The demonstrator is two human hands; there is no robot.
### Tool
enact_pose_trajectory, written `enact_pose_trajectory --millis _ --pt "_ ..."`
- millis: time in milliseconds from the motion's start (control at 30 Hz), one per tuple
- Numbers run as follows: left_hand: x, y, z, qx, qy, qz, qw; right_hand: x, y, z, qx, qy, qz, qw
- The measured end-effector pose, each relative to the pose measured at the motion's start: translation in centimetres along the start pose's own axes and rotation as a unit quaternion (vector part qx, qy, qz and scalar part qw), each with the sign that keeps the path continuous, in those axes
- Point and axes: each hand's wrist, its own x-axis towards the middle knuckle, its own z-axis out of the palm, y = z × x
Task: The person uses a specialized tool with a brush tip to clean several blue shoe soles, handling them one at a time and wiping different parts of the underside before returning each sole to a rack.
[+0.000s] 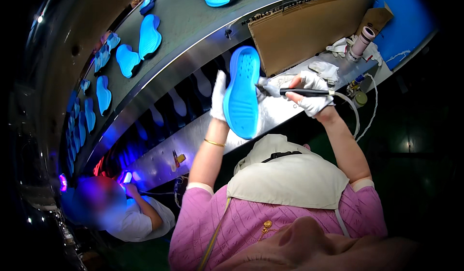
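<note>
Blue foam clog (241,92), smooth sole outward and toe holes showing, is gripped upright above the steel bench (203,140) by the white-gloved left hand (219,97), whose fingers are hidden behind it. The gloved right hand (311,94) clasps a slim black corded tool (304,92), its tip blurred beside the clog's edge.

Left hand (219,97): palm hidden behind blue shoe (241,93). Tool tip (261,88) beside grip: too small to tell.

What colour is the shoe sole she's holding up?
Bright blue; the foam shoe sole in the left hand shows clearly in the head view.
</note>
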Motion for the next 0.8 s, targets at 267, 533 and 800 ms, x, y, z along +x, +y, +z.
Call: enact_pose_trajectory --millis 267,533,800 --pt "0.0 -7.3 2.5 -0.019 0.017 -0.006 1.0 1.9 0.8 1.2 -0.078 0.127 -0.092 0.985" --pt "0.5 -7.6 0.1 -0.112 -0.076 0.057 0.989 0.5 -0.7 2.6 -0.143 0.073 -0.165 0.973" --pt "1.4 -6.8 1.4 0.001 0.064 0.127 0.99 -0.4 -0.1 3.8 -0.223 0.046 -0.207 0.951"
